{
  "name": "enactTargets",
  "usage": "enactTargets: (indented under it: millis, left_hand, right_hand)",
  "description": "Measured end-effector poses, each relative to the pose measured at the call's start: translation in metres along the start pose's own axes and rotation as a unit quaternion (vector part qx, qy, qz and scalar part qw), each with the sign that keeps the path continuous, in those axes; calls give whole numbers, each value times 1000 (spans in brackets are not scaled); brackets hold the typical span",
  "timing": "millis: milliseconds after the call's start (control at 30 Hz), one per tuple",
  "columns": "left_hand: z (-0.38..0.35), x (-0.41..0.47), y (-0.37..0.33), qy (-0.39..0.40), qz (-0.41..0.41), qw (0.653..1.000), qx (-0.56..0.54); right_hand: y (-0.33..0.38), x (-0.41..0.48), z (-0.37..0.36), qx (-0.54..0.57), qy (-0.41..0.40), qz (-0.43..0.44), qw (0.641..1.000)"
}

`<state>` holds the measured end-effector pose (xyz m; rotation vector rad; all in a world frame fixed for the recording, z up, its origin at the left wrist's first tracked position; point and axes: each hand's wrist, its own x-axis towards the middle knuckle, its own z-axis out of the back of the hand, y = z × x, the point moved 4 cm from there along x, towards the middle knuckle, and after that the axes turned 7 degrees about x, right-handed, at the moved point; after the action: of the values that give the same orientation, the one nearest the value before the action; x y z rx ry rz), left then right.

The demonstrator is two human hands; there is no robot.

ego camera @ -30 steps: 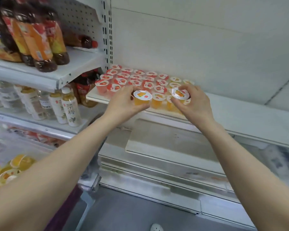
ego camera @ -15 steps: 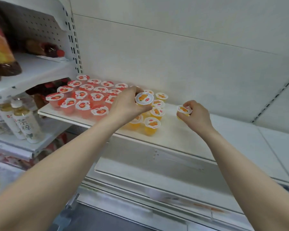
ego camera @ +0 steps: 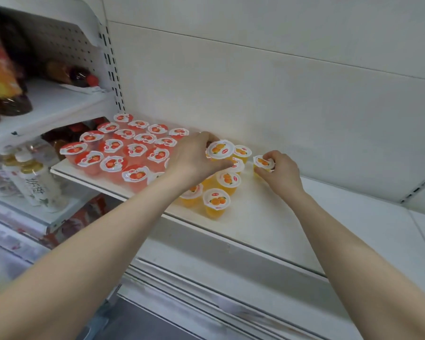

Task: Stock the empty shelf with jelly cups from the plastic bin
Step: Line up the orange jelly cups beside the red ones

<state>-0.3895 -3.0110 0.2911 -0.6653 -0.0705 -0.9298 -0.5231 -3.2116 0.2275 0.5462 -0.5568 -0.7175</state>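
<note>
While the left grip [ego camera: 194,158] is clasped round one orange jelly cup [ego camera: 221,149], thumb at the front & fingers over the back rim, the right grip [ego camera: 280,173] pinches a second orange cup [ego camera: 263,163] from its right side w/ curled fingers.

Landmark: the orange cluster [ego camera: 216,201], a small bunch of orange-filled cups standing upright, lids up, on the white shelf [ego camera: 268,222]. The L-held cup sits over the back part of that cluster, lid tipped a bit toward the camera; can't tell if it touches the cups beneath. The R-held cup is just right of the cluster, apart from it, low at the shelf & near the back panel [ego camera: 255,94]; its base is hidden by the fingers.

Close beside the cluster on its left stand the red cups [ego camera: 113,146], several rows, lids up, running to the shelf's left end. Farther left of the cluster & lower are pale tea bottles [ego camera: 39,185] on a neighbouring shelf. Up & left of the cluster are dark drink bottles [ego camera: 8,89], blurred.
</note>
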Motion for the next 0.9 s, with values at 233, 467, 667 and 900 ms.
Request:
enactTargets:
  millis: [233,467,667,900]
  left_hand:
    - [-10,13,-3,5,-19,1000,-1]
    - [-27,25,-22,10,-61,998,-17]
    - [-51,32,-50,46,-119,990,58]
    - [-97,33,-54,68,-172,961,207]
  right_hand:
    - [-5,14,-5,3,-6,9,1000]
    - [-8,15,5,-59,45,63,995]
    - [-10,10,35,-143,42,124,981]
    - [-19,0,52,-191,20,124,973]
